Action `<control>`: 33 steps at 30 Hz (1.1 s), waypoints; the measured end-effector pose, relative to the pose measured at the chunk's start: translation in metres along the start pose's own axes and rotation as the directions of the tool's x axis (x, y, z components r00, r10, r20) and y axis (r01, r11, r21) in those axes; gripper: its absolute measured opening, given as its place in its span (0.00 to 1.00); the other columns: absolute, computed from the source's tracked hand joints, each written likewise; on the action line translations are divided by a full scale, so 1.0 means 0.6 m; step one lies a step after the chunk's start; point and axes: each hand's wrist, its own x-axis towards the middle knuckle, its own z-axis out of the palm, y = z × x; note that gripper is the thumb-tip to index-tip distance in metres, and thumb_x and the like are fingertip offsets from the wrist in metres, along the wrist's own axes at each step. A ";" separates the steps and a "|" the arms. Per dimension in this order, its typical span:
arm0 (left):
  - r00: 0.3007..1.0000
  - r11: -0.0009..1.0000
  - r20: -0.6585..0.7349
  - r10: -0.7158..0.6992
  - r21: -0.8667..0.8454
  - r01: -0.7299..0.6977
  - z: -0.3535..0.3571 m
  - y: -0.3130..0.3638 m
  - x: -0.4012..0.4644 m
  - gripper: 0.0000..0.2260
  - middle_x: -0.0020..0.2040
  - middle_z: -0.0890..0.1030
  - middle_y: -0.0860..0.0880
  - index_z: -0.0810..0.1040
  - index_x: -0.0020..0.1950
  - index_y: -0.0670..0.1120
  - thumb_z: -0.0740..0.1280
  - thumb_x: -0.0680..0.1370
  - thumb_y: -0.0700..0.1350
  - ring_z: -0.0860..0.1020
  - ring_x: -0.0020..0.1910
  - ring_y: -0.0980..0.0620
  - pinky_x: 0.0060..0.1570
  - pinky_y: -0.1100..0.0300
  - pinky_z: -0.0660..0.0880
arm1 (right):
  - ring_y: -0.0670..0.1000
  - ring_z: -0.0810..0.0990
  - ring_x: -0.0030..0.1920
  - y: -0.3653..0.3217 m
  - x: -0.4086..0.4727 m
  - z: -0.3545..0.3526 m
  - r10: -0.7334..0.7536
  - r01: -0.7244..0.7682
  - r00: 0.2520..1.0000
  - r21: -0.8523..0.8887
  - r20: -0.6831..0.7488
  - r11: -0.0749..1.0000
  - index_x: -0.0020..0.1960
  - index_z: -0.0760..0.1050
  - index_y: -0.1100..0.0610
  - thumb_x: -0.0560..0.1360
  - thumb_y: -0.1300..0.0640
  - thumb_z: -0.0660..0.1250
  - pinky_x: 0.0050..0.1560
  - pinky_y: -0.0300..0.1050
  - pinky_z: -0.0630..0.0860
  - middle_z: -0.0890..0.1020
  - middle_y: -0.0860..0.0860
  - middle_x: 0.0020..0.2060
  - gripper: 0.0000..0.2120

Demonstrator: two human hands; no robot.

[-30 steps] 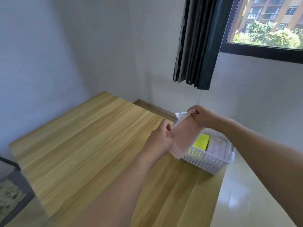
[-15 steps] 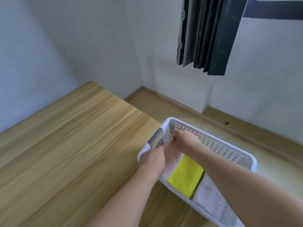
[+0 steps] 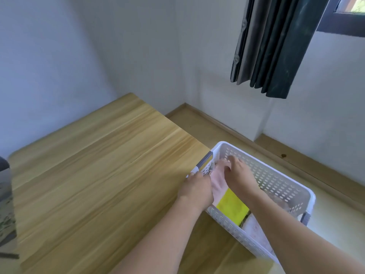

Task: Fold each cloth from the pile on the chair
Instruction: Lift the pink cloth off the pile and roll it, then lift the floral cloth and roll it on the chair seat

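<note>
A folded pale pink cloth (image 3: 218, 184) lies at the left end of a white perforated basket (image 3: 276, 178). My left hand (image 3: 196, 189) grips its near edge at the basket's rim. My right hand (image 3: 238, 174) rests on its far side inside the basket, fingers curled on the fabric. Beside it lie a folded yellow cloth (image 3: 234, 210) and another pale pink cloth (image 3: 254, 230). The chair's pile is out of view.
The basket sits at the right end of a light wooden table (image 3: 94, 184), partly over its edge. A dark curtain (image 3: 270, 46) hangs at the window above. A dark chair part (image 3: 4, 165) and a patterned mat show at the far left.
The pink cloth went from held up above the basket down into its left end. Both hands followed it in, and my view tipped downward.
</note>
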 end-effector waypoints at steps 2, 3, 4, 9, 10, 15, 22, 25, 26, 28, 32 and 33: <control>0.994 0.998 -0.099 0.054 -0.033 -0.057 -0.016 -0.030 -0.051 0.13 0.62 0.74 0.43 0.72 0.62 0.43 0.57 0.78 0.40 0.71 0.62 0.43 0.58 0.53 0.68 | 0.59 0.72 0.63 -0.039 -0.057 -0.014 -0.032 0.033 0.999 0.036 -0.017 0.999 0.66 0.68 0.63 0.78 0.64 0.56 0.57 0.46 0.67 0.75 0.60 0.62 0.17; 0.987 0.996 -0.146 0.063 -0.051 -0.071 -0.025 -0.049 -0.079 0.13 0.62 0.74 0.43 0.71 0.62 0.43 0.57 0.78 0.41 0.71 0.61 0.42 0.58 0.52 0.68 | 0.59 0.71 0.64 -0.060 -0.085 -0.018 -0.045 0.046 0.999 0.035 -0.022 0.998 0.68 0.67 0.62 0.78 0.63 0.56 0.59 0.46 0.66 0.74 0.60 0.64 0.18; 0.980 0.995 -0.188 0.063 -0.070 -0.077 -0.035 -0.071 -0.107 0.13 0.61 0.74 0.43 0.71 0.62 0.43 0.57 0.79 0.41 0.71 0.61 0.42 0.58 0.51 0.68 | 0.59 0.70 0.65 -0.083 -0.115 -0.021 -0.064 0.064 0.997 0.020 -0.031 0.998 0.69 0.66 0.62 0.79 0.63 0.57 0.61 0.47 0.65 0.74 0.59 0.64 0.19; 0.956 0.990 -0.294 0.015 -0.132 -0.056 -0.064 -0.234 -0.239 0.13 0.62 0.74 0.44 0.71 0.62 0.42 0.57 0.80 0.44 0.72 0.60 0.42 0.55 0.50 0.70 | 0.56 0.67 0.67 -0.215 -0.263 0.006 -0.100 0.099 0.994 -0.022 -0.048 0.995 0.72 0.63 0.61 0.79 0.62 0.57 0.62 0.44 0.62 0.70 0.58 0.67 0.21; 0.951 0.990 -0.308 0.006 -0.134 -0.049 -0.066 -0.273 -0.266 0.14 0.63 0.74 0.44 0.71 0.63 0.42 0.56 0.80 0.44 0.71 0.61 0.42 0.56 0.49 0.71 | 0.56 0.67 0.67 -0.249 -0.295 0.021 -0.107 0.107 0.993 -0.018 -0.050 0.994 0.72 0.63 0.60 0.79 0.62 0.57 0.61 0.44 0.63 0.70 0.57 0.68 0.22; 0.924 0.988 -0.379 -0.050 -0.155 -0.010 -0.080 -0.429 -0.422 0.17 0.64 0.75 0.44 0.70 0.68 0.44 0.56 0.81 0.46 0.72 0.62 0.44 0.58 0.50 0.71 | 0.56 0.71 0.65 -0.412 -0.427 0.094 -0.169 0.169 0.986 -0.010 -0.011 0.986 0.73 0.62 0.58 0.79 0.58 0.57 0.59 0.45 0.68 0.69 0.55 0.69 0.22; 0.870 0.990 -0.480 -0.116 -0.124 0.063 -0.101 -0.601 -0.557 0.18 0.65 0.74 0.45 0.69 0.69 0.44 0.56 0.81 0.46 0.71 0.64 0.44 0.61 0.50 0.70 | 0.55 0.67 0.68 -0.565 -0.512 0.164 -0.260 0.261 0.965 -0.030 0.044 0.965 0.74 0.59 0.56 0.79 0.57 0.56 0.65 0.49 0.67 0.65 0.52 0.72 0.24; 0.886 0.994 -0.454 -0.095 -0.093 0.059 -0.086 -0.688 -0.607 0.18 0.67 0.72 0.46 0.66 0.71 0.45 0.55 0.82 0.47 0.70 0.65 0.45 0.61 0.52 0.69 | 0.56 0.66 0.70 -0.634 -0.543 0.217 -0.258 0.261 0.964 -0.040 0.071 0.965 0.74 0.59 0.58 0.79 0.57 0.56 0.66 0.48 0.65 0.64 0.53 0.72 0.24; 0.894 0.996 -0.441 -0.082 -0.075 0.055 -0.082 -0.724 -0.622 0.18 0.67 0.72 0.46 0.66 0.71 0.45 0.55 0.82 0.47 0.70 0.65 0.46 0.61 0.52 0.69 | 0.56 0.66 0.70 -0.664 -0.554 0.238 -0.261 0.265 0.961 -0.041 0.089 0.963 0.74 0.60 0.58 0.79 0.57 0.56 0.65 0.47 0.65 0.64 0.53 0.72 0.24; 0.889 0.995 -0.449 -0.095 -0.068 0.072 -0.085 -0.805 -0.643 0.18 0.67 0.72 0.46 0.66 0.71 0.45 0.55 0.82 0.47 0.70 0.65 0.46 0.61 0.52 0.69 | 0.56 0.67 0.69 -0.731 -0.567 0.282 -0.279 0.285 0.955 -0.042 0.105 0.958 0.74 0.60 0.59 0.79 0.57 0.57 0.65 0.46 0.66 0.64 0.54 0.72 0.24; 0.874 0.987 -0.462 -0.149 -0.128 0.100 -0.096 -0.988 -0.680 0.18 0.67 0.73 0.46 0.67 0.70 0.44 0.56 0.81 0.47 0.70 0.64 0.45 0.60 0.52 0.71 | 0.55 0.66 0.70 -0.887 -0.588 0.387 -0.312 0.317 0.945 -0.043 0.098 0.947 0.74 0.61 0.58 0.78 0.57 0.57 0.66 0.46 0.64 0.65 0.53 0.72 0.24; 0.877 0.987 -0.458 -0.147 -0.133 0.096 -0.098 -1.030 -0.687 0.17 0.66 0.73 0.45 0.68 0.69 0.44 0.56 0.81 0.47 0.71 0.64 0.45 0.60 0.52 0.71 | 0.54 0.65 0.71 -0.922 -0.595 0.412 -0.317 0.323 0.942 -0.038 0.115 0.946 0.74 0.61 0.58 0.78 0.58 0.57 0.66 0.45 0.64 0.65 0.53 0.72 0.24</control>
